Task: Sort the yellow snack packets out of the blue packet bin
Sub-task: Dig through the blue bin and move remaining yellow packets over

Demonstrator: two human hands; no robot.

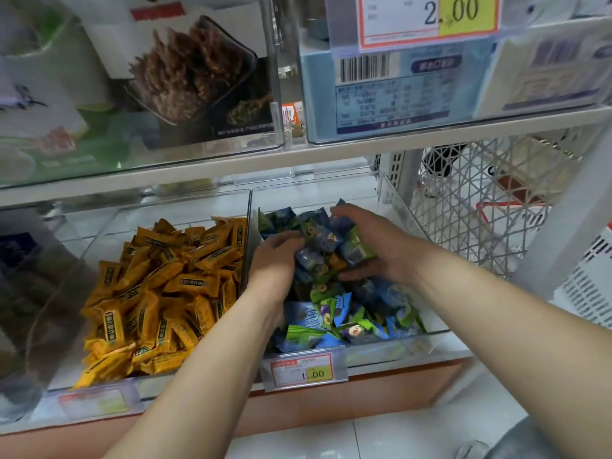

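Observation:
The clear blue packet bin (390, 351) on the right holds several blue and green snack packets (318, 318). Both hands are inside it. My left hand (273, 263) digs into the heap from the left, with its fingers curled against the packets and its fingertips buried. My right hand (374, 246) grips a raised clump of blue packets (323, 238), fingers over the top and thumb underneath. One yellow packet (336, 261) peeks out between the two hands. The neighbouring clear bin (109, 387) on the left is piled with yellow snack packets (162, 293).
A clear divider wall (249, 226) separates the two bins. A price tag reading 1.00 (303, 371) hangs on the blue bin's front. A shelf (298, 154) with boxed goods sits close overhead. A white wire basket (470, 207) stands to the right.

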